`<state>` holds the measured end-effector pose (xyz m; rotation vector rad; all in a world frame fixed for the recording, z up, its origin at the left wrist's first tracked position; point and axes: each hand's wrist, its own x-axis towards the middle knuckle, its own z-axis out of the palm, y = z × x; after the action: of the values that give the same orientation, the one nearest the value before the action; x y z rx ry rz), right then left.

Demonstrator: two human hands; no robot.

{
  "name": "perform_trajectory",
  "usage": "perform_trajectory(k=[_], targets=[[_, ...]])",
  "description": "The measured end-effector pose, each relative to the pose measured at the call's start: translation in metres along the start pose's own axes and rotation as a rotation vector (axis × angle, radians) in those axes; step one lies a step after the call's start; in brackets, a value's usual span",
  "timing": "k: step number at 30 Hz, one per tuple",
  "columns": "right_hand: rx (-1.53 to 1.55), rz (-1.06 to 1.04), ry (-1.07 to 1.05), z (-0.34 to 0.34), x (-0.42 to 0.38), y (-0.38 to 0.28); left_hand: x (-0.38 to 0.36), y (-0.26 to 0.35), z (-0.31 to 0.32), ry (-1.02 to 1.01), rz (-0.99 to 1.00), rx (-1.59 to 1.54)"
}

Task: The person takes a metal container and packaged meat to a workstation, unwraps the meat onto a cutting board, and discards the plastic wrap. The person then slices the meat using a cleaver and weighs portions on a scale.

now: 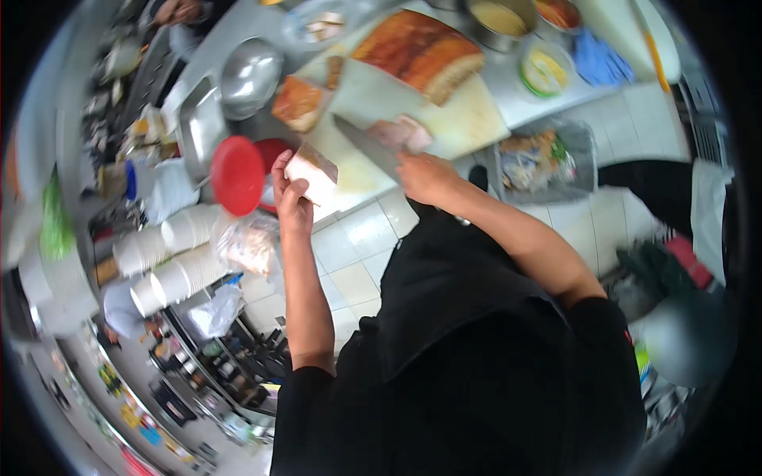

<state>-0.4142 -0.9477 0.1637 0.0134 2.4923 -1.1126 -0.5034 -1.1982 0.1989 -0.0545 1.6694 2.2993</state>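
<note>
My left hand (pixel 292 194) holds a pale block of meat (pixel 313 172) over the left edge of the cutting board (pixel 361 170). In my right hand (pixel 425 179) is the handle of a large knife (pixel 367 146), its blade pointing up and left across the board. Beside the blade lie pinkish meat pieces (pixel 411 132). A big slab of browned meat (pixel 418 51) rests farther back on the board, and a smaller browned chunk (pixel 298 103) sits at the board's left side.
Left of the board are a red bowl (pixel 237 175), a metal bowl (pixel 251 78) and a metal tray (pixel 202 127). A bin (pixel 548 163) stands at the right, below a blue cloth (pixel 601 59). Stacked white containers (pixel 178 254) are at left. Another person's hands (pixel 176 11) show top left.
</note>
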Motion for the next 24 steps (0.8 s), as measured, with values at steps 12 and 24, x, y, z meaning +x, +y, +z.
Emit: perform_trajectory(k=[12, 24], targets=[[-0.098, 0.070, 0.090, 0.001, 0.004, -0.015, 0.055, 0.105, -0.098, 0.429, 0.041, 1.075], [-0.163, 0.058, 0.111, 0.005, 0.000, -0.022, 0.046, 0.105, -0.095, 0.455, 0.050, 1.310]])
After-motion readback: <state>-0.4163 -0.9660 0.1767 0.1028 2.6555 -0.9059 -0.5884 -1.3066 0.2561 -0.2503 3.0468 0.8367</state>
